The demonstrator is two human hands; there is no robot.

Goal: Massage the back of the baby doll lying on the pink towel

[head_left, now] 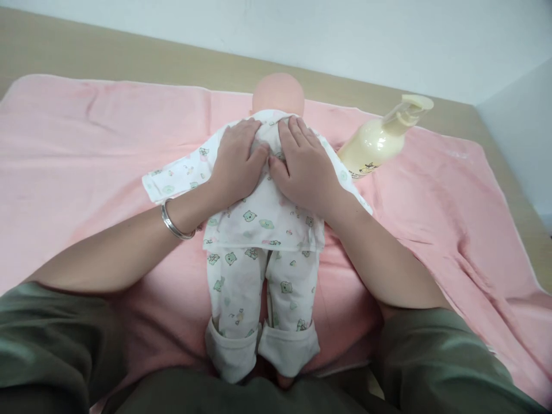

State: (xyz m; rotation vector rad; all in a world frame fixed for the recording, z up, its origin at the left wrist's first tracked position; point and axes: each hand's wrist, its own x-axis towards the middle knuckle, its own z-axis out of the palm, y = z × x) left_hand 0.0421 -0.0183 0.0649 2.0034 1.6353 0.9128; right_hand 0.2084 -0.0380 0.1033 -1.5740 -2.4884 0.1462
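A baby doll [278,92] lies with the back of its bald head up, its feet toward me. It wears a white printed top [263,224] and matching pants [239,287] with turned-up cuffs. My left hand [239,158] rests flat on the left side of the doll's upper back. On the right side, my right hand [304,164] lies flat as well, fingers pointing to the head. The two thumbs almost meet at the middle of the back. Neither hand grips anything. The doll's face and hands are hidden.
Under the doll spreads a pink blanket [107,144] with some creases. A cream pump bottle [375,144] stands on it, right of the doll. The wooden table [129,54] shows behind the blanket, against a white wall [302,29].
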